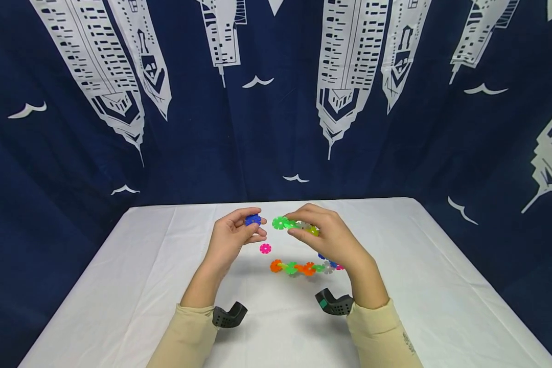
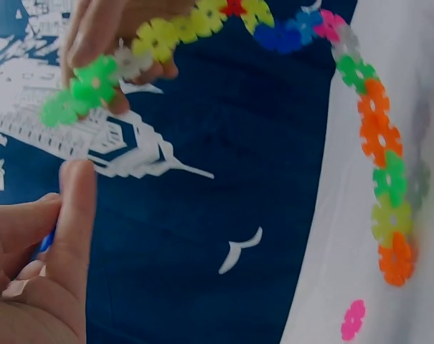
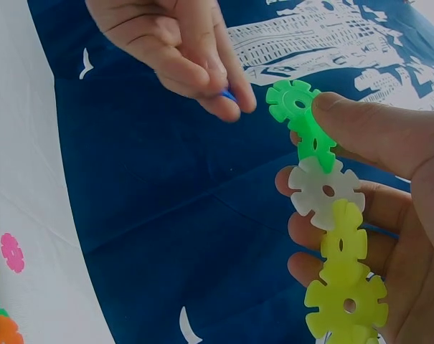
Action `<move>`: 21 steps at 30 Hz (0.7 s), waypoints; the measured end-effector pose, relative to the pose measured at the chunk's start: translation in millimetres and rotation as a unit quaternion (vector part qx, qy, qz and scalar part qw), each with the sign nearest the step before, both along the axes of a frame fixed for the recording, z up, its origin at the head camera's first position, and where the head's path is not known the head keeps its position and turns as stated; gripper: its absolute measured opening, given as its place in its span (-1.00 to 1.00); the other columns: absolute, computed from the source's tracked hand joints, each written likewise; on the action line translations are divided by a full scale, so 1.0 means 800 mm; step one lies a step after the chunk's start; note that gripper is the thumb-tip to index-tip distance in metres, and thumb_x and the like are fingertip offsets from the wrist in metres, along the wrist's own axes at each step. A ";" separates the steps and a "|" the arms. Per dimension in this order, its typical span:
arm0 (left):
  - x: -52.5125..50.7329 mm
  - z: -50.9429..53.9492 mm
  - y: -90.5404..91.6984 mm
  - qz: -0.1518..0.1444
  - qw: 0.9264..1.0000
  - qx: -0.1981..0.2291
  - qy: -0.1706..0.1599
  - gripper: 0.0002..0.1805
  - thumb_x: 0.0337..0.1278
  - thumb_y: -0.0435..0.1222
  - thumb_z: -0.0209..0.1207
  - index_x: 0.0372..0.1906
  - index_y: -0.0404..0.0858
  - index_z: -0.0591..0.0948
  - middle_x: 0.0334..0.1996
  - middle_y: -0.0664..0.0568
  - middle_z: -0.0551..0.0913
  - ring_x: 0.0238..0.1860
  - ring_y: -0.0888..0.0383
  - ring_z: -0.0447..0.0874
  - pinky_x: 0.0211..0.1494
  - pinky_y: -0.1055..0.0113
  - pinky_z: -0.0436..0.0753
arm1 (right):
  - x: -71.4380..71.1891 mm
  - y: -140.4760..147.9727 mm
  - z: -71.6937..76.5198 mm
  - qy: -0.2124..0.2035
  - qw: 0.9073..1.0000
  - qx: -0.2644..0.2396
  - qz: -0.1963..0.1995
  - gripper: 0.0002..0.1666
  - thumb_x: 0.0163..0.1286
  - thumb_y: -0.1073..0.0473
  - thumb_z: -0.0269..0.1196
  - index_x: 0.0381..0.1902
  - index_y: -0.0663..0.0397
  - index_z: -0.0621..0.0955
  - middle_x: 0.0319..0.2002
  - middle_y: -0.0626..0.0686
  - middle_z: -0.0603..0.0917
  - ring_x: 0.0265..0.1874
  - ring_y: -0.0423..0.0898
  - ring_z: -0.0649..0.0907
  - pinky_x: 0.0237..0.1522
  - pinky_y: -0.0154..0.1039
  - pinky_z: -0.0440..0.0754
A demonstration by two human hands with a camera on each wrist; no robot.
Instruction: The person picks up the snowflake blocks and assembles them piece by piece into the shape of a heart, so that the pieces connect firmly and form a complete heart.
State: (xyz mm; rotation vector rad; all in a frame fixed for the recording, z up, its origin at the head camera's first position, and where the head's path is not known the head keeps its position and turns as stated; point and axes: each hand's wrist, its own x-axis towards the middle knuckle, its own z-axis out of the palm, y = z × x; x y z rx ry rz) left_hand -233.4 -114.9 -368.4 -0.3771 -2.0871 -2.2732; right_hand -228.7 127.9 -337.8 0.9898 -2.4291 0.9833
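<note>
My left hand (image 1: 227, 237) pinches a blue snowflake disc (image 1: 253, 220) between thumb and fingers. In the right wrist view only a sliver of the blue disc shows. Across a small gap, my right hand (image 1: 328, 230) holds a chain of interlocked snowflake discs near its green end disc (image 3: 292, 102). Behind that end come a white disc (image 3: 327, 192) and yellow discs (image 3: 346, 304). The chain curves on through red, blue, pink, green and orange to an orange end disc (image 2: 397, 259). Whether its lower stretch touches the table, I cannot tell.
A loose pink snowflake disc (image 1: 265, 248) lies on the white-clothed table (image 1: 133, 286), just beyond the chain's orange end. A dark blue curtain (image 1: 267, 138) with white printed buildings hangs behind the table. Each wrist wears a black camera mount (image 1: 230, 315).
</note>
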 end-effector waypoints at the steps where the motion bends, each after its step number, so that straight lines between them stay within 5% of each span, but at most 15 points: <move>1: 0.002 0.002 0.001 -0.014 1.000 -0.001 -0.001 -0.61 0.32 -0.50 0.16 0.22 -0.29 0.56 0.08 -0.33 0.67 -0.24 0.14 0.80 -0.04 0.23 0.76 | 0.000 0.000 0.000 0.001 1.000 0.002 0.000 -0.67 0.34 0.11 0.37 0.07 -0.11 0.71 -0.07 -0.15 0.72 -0.15 -0.22 0.66 -0.12 -0.24 0.70; 5: 0.011 0.010 0.006 -0.039 0.999 -0.017 -0.001 -0.53 0.27 -0.52 0.19 0.27 -0.27 0.53 0.09 -0.32 0.66 -0.16 0.11 0.82 0.00 0.24 0.74 | -0.001 0.000 -0.001 0.002 1.000 0.005 0.001 -0.68 0.35 0.11 0.36 0.06 -0.09 0.71 -0.08 -0.15 0.72 -0.15 -0.20 0.66 -0.12 -0.23 0.70; 12: 0.018 0.014 0.009 -0.049 0.998 -0.037 0.026 -0.56 0.21 -0.50 0.26 0.21 -0.32 0.56 -0.23 -0.16 0.71 -0.40 0.13 0.79 -0.21 0.19 0.79 | -0.001 -0.001 -0.001 0.006 1.000 0.002 0.009 -0.70 0.35 0.12 0.36 0.03 -0.11 0.72 -0.09 -0.16 0.72 -0.17 -0.20 0.66 -0.14 -0.24 0.68; 21: 0.017 0.014 0.003 -0.067 0.994 -0.075 0.049 -0.62 0.23 -0.45 0.27 0.16 -0.31 0.59 -0.30 -0.10 0.70 -0.51 0.17 0.69 -0.31 0.25 0.78 | 0.001 0.000 0.001 -0.009 1.000 0.002 0.003 -0.70 0.34 0.12 0.37 0.02 -0.07 0.73 -0.09 -0.14 0.72 -0.11 -0.17 0.68 -0.07 -0.14 0.71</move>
